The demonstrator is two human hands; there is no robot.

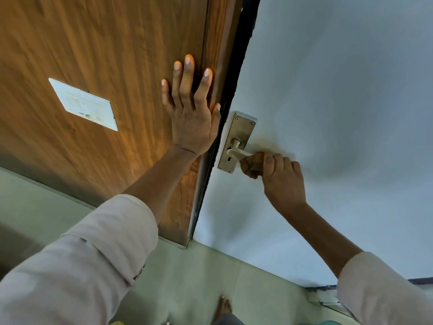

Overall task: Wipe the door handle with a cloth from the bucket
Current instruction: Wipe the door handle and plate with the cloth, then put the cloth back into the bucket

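A metal lever door handle (236, 152) sits on a steel backplate (239, 134) with a keyhole, mounted on a pale blue-grey door (328, 90). My right hand (281, 179) is closed around a small brown cloth (253, 165), which is wrapped over the outer end of the lever. My left hand (192, 106) lies flat with fingers spread against the wooden panel (93, 43) beside the door's edge, holding nothing. The bucket is not in view.
A white switch plate (84, 104) is set in the wooden panel to the left. A dark gap (234, 78) runs between panel and door. Pale green floor tiles (199, 277) lie below, with my bare foot (223, 308) at the bottom edge.
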